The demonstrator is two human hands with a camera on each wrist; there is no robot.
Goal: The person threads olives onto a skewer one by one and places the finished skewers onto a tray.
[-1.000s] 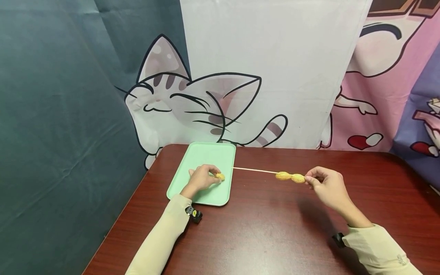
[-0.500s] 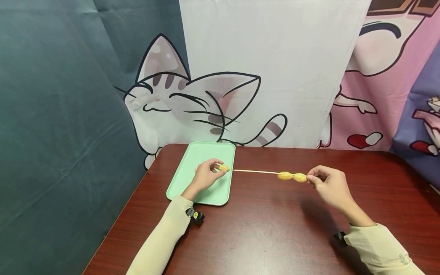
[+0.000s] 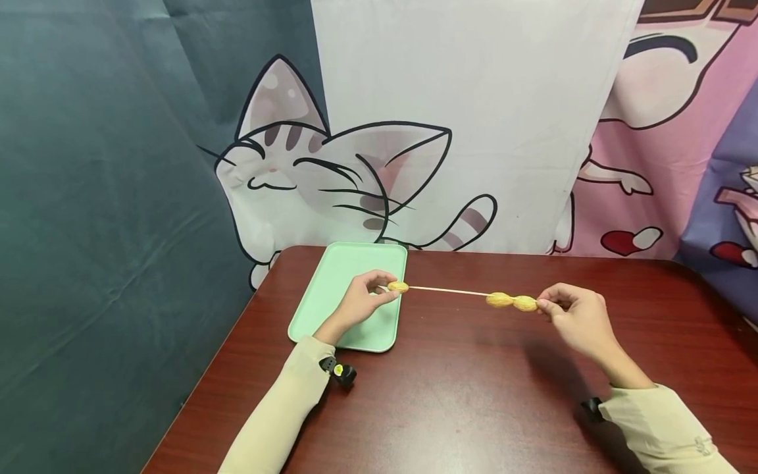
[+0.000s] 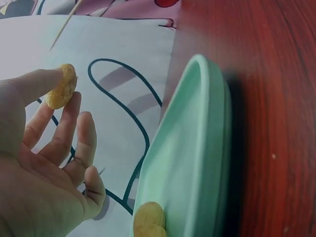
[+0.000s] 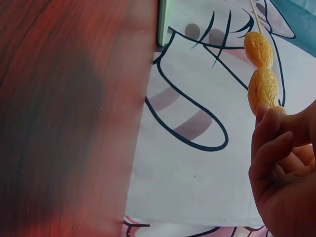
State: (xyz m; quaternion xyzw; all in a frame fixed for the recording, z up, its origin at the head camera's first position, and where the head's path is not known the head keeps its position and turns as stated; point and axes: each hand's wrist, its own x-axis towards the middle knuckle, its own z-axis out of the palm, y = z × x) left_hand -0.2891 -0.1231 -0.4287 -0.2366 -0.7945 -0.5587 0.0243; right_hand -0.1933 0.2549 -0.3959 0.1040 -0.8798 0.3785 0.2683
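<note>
My left hand (image 3: 359,303) pinches a small wrinkled yellow oval piece (image 3: 399,287) between thumb and fingers, over the right side of a pale green tray (image 3: 370,339). Its other fingers are spread in the left wrist view. My right hand (image 3: 583,322) holds a thin wooden skewer (image 3: 447,290) by one end, roughly level. Two similar yellow pieces (image 5: 261,74) are threaded on it end to end, close to my right fingertips. The skewer's bare tip points at the piece in my left hand; the left wrist view shows a small gap between them.
More yellow (image 4: 149,219) lies in the tray in the left wrist view, cut off by the frame. The tray sits at the far left of a reddish-brown table (image 3: 462,395). Cartoon-printed curtains (image 3: 503,131) hang right behind the table's far edge.
My left hand has risen from the tray and moved right with the yellow piece, up to the skewer's tip. My right hand has shifted slightly right with the skewer.
</note>
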